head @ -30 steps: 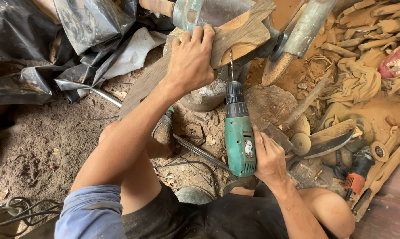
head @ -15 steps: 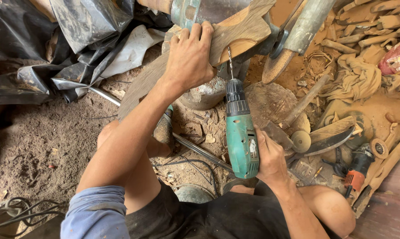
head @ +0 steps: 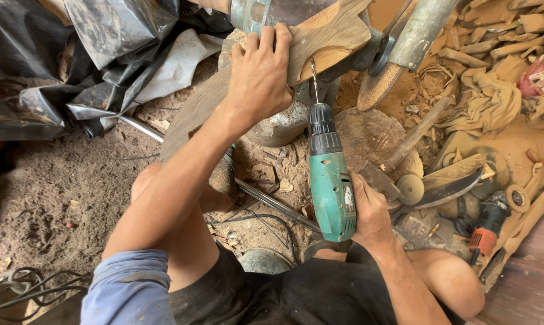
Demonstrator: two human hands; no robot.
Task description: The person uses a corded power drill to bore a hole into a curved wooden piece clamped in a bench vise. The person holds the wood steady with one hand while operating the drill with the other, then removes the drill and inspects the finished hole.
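Note:
My left hand [head: 261, 77] lies flat on a curved wooden piece [head: 329, 37] at the top of the view and presses it down. My right hand [head: 371, 212] grips the handle of a green power drill [head: 330, 174]. The drill's bit [head: 313, 79] points up at the lower edge of the wooden piece, just right of my left hand. Whether the bit tip touches the wood is hard to tell. A long grey plank [head: 195, 111] runs down to the left under my left forearm.
Black plastic sheeting [head: 73, 54] lies at the upper left. A grinder disc on a metal arm [head: 383, 75], a hammer [head: 404, 144], a curved blade [head: 449, 189] and an orange tool [head: 485, 232] crowd the sawdust-covered right side. Cables [head: 19, 289] lie at the lower left.
The drill has shifted slightly right and up towards the wooden piece. My left hand has stayed pressed on the wood.

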